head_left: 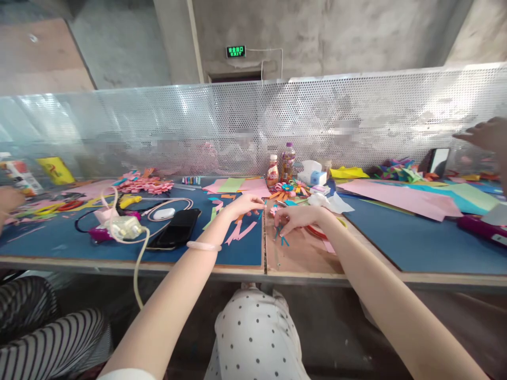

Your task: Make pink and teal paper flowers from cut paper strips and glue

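My left hand (247,205), with a pale bangle on the wrist, is over the right edge of the blue mat. Its fingers are bent together; a bit of blue shows under them, and what they hold is too small to make out. Pink paper strips (240,233) lie just below it. My right hand (296,217) reaches down over the brown board (293,261), its fingertips closed around a small blue paper strip. More blue paper strips (284,241) lie under those fingertips. Partly behind my right wrist is a red ring-shaped object (316,232).
A black phone (176,229) and a glue gun with a coiled cable (124,228) lie left. Behind stand two drink bottles (273,171), paper flowers (290,190) and a tissue pack (315,174). Pink sheets (407,198) lie right. Other people's hands (485,134) show at both sides.
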`<state>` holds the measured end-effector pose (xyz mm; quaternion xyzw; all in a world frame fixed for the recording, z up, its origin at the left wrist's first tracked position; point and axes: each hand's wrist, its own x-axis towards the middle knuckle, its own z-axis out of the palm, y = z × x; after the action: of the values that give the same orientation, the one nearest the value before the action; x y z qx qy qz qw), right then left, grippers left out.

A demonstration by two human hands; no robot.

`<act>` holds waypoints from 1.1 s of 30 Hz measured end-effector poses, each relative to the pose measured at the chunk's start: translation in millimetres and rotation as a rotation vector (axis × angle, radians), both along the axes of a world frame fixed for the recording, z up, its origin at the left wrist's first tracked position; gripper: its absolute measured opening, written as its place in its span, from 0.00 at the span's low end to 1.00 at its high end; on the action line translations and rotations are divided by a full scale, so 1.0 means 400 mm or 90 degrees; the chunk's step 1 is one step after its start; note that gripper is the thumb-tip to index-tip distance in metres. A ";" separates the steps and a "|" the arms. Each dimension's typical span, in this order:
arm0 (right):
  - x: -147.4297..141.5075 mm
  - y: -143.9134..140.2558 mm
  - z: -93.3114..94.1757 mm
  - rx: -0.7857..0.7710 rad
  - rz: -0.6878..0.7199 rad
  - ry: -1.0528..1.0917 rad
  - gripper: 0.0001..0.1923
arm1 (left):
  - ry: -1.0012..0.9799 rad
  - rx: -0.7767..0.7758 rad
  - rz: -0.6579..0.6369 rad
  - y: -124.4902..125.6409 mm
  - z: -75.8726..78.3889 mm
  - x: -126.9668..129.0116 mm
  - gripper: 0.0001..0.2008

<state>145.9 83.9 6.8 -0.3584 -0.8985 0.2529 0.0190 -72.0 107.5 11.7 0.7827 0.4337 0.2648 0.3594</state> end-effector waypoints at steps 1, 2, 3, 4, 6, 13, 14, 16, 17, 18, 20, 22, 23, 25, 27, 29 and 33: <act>0.000 0.002 -0.003 -0.010 -0.002 0.004 0.22 | -0.001 0.002 -0.001 0.000 0.000 0.000 0.13; 0.001 0.004 -0.005 -0.020 -0.007 0.008 0.22 | -0.002 0.003 -0.002 0.000 0.000 0.001 0.13; 0.000 0.004 -0.006 -0.029 -0.013 0.010 0.22 | -0.003 0.004 -0.003 0.001 0.000 0.001 0.13; -0.001 0.003 -0.006 -0.036 -0.020 0.010 0.21 | -0.003 0.005 -0.003 0.001 0.000 0.001 0.13; -0.004 -0.003 -0.002 -0.046 -0.031 0.007 0.20 | -0.002 0.004 -0.002 0.001 0.001 0.001 0.13; -0.015 -0.034 0.021 -0.137 -0.070 0.101 0.13 | -0.006 -0.002 0.003 -0.001 0.003 0.001 0.14; -0.015 -0.037 0.023 -0.147 -0.077 0.126 0.12 | -0.007 -0.003 0.003 -0.001 0.003 0.001 0.14; -0.014 -0.038 0.026 -0.156 -0.088 0.179 0.11 | -0.013 -0.004 0.006 0.002 0.002 0.002 0.14; -0.014 -0.037 0.026 -0.157 -0.090 0.206 0.11 | -0.017 -0.004 0.008 0.005 0.000 0.003 0.14; -0.014 -0.035 0.026 -0.153 -0.091 0.234 0.11 | -0.021 -0.004 0.009 0.009 -0.002 0.003 0.14; -0.015 -0.027 0.021 -0.141 -0.091 0.280 0.10 | -0.029 -0.001 0.009 0.019 -0.008 0.004 0.14; -0.017 -0.018 0.014 -0.132 -0.097 0.304 0.09 | -0.033 0.004 0.005 0.028 -0.014 0.003 0.14; -0.019 -0.013 0.010 -0.127 -0.104 0.312 0.08 | -0.034 0.007 0.004 0.031 -0.016 0.003 0.14; -0.022 -0.005 0.003 -0.118 -0.119 0.326 0.06 | -0.033 0.009 0.002 0.033 -0.018 0.003 0.14; -0.025 0.001 -0.002 -0.102 -0.133 0.346 0.06 | -0.029 0.008 -0.004 0.029 -0.016 0.004 0.14; -0.029 0.005 -0.005 -0.084 -0.146 0.370 0.06 | -0.025 0.005 -0.014 0.020 -0.010 0.006 0.14; -0.040 0.011 -0.014 -0.039 -0.193 0.444 0.09 | -0.020 0.001 -0.034 -0.003 0.003 0.013 0.15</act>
<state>130.0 88.2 1.3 -0.3799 -0.7670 0.3807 0.3500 -66.9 106.4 13.0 0.7897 0.4070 0.2679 0.3727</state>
